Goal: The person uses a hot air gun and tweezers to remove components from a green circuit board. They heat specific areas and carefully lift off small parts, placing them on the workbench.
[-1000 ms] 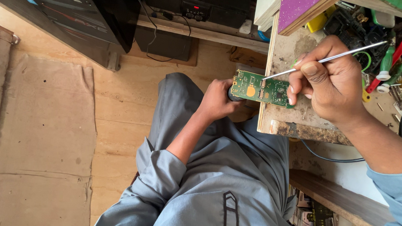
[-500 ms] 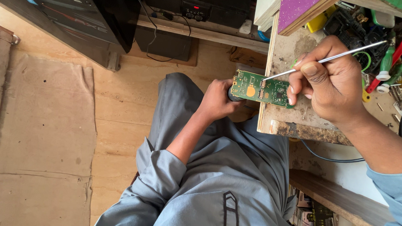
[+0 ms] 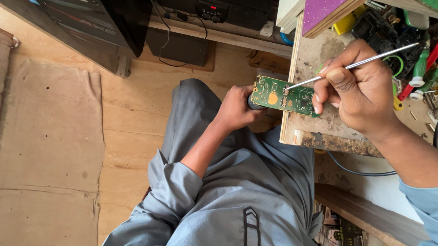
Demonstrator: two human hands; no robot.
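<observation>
Board — a small green circuit board with an orange patch and tiny parts on its face — sits at the edge of the surface, one end jutting out past that edge toward the person's lap. Left hand has its grip closed around that jutting end, fingers curled over a dark part under the board. Right hand holds a thin metal probe pinched shut between thumb and fingers, pen-fashion; the tip of the probe touches the face of the board near its middle, and the far end points up toward the clutter at the back. That clutter — tools with red and green handles, a yellow thing, dark electronic parts — lies just beyond the right hand. A purple sheet leans over the top of the surface. Grey sleeves and a grey robe fill the lower part of the view, with a wooden floor and a worn mat to the left, and black speaker boxes stand along the top
</observation>
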